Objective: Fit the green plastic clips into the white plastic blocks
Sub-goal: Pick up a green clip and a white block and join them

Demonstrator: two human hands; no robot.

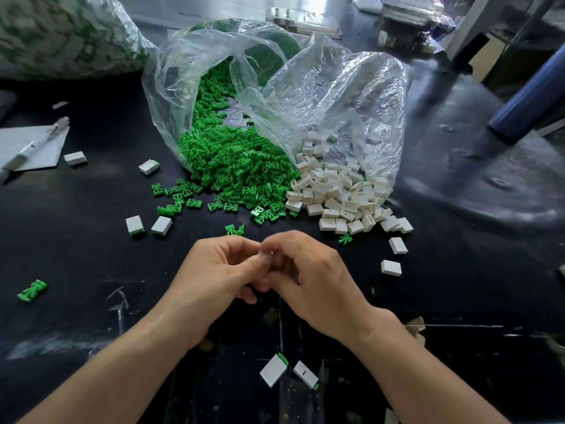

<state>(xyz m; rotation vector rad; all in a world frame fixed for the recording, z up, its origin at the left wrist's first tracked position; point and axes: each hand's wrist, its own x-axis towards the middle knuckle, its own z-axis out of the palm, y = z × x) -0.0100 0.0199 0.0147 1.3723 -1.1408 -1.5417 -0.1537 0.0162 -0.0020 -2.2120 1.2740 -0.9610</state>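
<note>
Both sets of fingers are curled in and meet tip to tip. The left hand (220,270) and right hand (312,276) pinch a small white piece (268,254), mostly hidden by the knuckles and too blurred to name. Just beyond them lies a loose green clip (234,230). Farther back, green clips (238,166) and white blocks (336,194) spill from clear plastic bags (351,87) onto the black table (91,255). Two blocks with green ends (273,374) lie between the wrists.

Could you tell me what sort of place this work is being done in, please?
Probably a factory assembly bench: clear bags spill heaps of green clips and white blocks onto a black table, with finished pieces lying about.
</note>
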